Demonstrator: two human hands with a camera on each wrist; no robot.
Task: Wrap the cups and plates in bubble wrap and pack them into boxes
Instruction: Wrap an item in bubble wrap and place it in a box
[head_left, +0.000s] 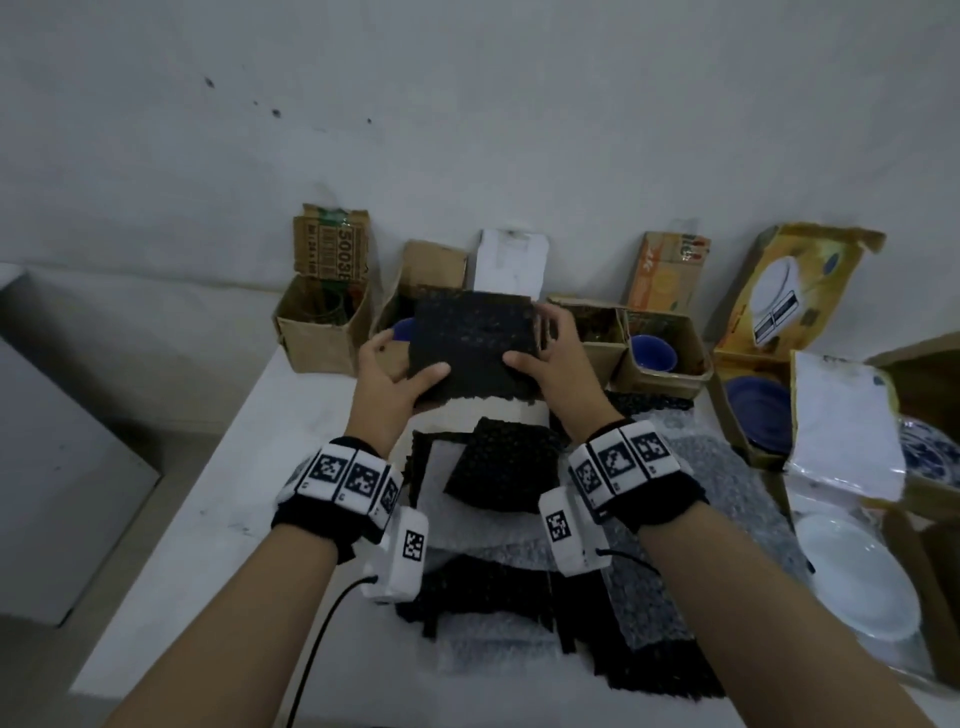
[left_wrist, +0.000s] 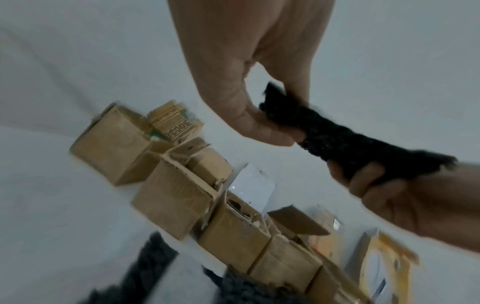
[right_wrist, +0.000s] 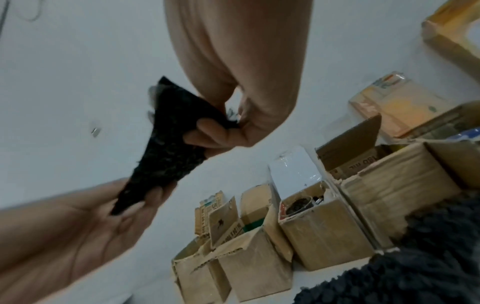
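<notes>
Left hand (head_left: 387, 376): my fingers pinch the black bubble wrap sheet (head_left: 470, 343).
Right hand (head_left: 558, 358): grips its opposite edge.
Tip: keep it taut, level above the boxes (head_left: 322, 332).

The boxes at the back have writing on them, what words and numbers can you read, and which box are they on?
"5003B": sideways on the raised flap of the leftmost cardboard box; the lines beside it are too blurred to read.
"180 mL": upside down on the inner flap of a brown box, a blurry reading.
Orange carton: logo letters too blurred to read.
Yellow box with a kitchen scale picture: print too small to read.
</notes>
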